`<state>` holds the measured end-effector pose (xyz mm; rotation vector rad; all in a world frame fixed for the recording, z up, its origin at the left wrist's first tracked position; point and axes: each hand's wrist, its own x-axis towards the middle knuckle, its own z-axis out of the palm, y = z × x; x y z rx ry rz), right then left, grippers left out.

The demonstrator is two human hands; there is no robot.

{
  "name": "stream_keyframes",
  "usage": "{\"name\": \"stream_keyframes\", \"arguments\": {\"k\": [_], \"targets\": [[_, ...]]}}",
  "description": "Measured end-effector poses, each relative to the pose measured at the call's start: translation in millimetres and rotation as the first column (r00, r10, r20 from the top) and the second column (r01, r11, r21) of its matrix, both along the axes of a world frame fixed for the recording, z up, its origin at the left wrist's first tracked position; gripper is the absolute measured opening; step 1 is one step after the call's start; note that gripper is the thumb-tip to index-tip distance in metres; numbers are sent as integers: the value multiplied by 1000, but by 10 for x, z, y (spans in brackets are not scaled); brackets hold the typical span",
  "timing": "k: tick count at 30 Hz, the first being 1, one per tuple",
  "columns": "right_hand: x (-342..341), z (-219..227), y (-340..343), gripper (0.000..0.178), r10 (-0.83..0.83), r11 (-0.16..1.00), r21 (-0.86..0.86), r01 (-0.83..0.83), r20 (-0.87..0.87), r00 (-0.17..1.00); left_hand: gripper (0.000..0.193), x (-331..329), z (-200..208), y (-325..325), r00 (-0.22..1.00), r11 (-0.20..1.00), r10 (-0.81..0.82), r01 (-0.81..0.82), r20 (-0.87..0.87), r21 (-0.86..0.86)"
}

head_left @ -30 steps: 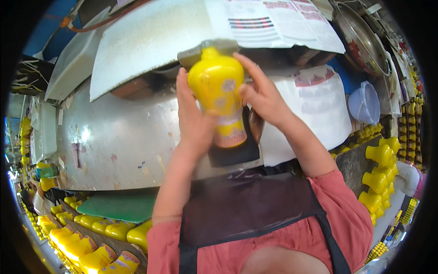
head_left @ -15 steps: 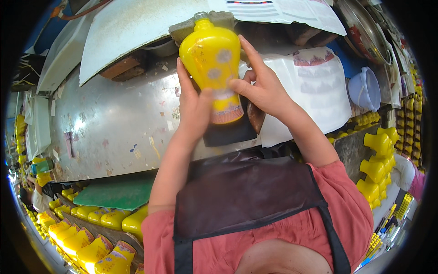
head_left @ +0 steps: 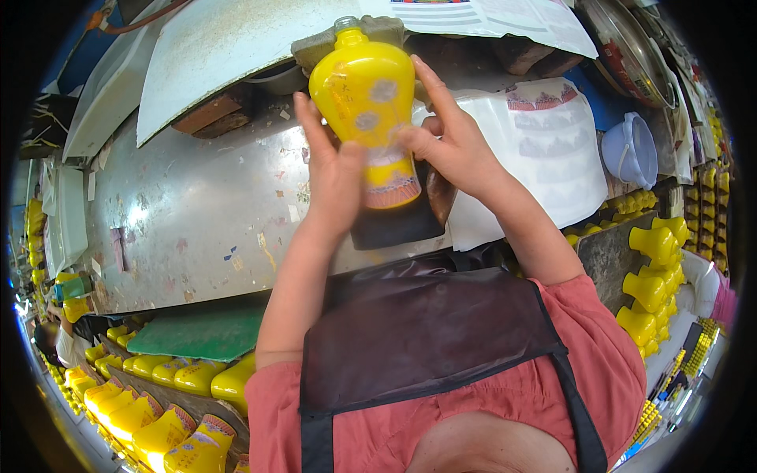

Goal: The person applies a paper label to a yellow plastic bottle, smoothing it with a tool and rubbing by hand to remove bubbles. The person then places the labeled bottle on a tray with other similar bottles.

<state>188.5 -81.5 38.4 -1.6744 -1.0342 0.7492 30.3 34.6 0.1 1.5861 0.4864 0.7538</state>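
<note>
Glossy yellow covers the waisted bottle (head_left: 363, 77) lying face up over the metal bench (head_left: 177, 229), its clear-mouthed neck toward 12 o'clock and its patterned foot toward 6. Taking the bottle as the centre of the clock, a grey block (head_left: 386, 30) sits beneath the neck at 12, and a black support (head_left: 398, 229) shows under the foot at 6. Pale grey flower-like patches mark its face. The right hand (head_left: 456, 150) is at the 4 o'clock side, thumb over the lower face and index finger reaching up along the shoulder; how firmly it grips I cannot tell. At 7 o'clock the left hand (head_left: 333, 180) is loosely open, fingers extended beside the shoulder; its thumb, blurred, is at the waist, and whether it touches is unclear. A white sheet (head_left: 544, 162) with a pink printed border lies at 3 to 4 o'clock, a pale lilac bucket (head_left: 631, 154) beyond it. Towards 9 and 10 slants a white board (head_left: 229, 63), with reddish-brown bricks (head_left: 211, 116) under its edge. More yellow bottles (head_left: 199, 449) lie in rows at 7, past a green board (head_left: 201, 329).
</note>
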Motion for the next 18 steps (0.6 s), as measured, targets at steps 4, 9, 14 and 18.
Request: {"name": "stream_keyframes", "arguments": {"k": [4, 9, 14, 18], "targets": [[8, -8, -30, 87, 5, 999, -41, -7, -62, 998, 91, 66, 48, 55, 987, 989, -2, 26, 162, -145], [15, -32, -2, 88, 14, 1000, 4, -14, -111, 994, 93, 63, 149, 82, 992, 994, -27, 40, 123, -101], [19, 42, 35, 90, -40, 998, 56, 37, 57, 998, 79, 135, 222, 162, 979, 976, 172, -185, 111, 117], [-30, 106, 82, 94, -49, 999, 32, 42, 248, 968, 63, 289, 159, 277, 969, 896, 245, -238, 30, 375]]}}
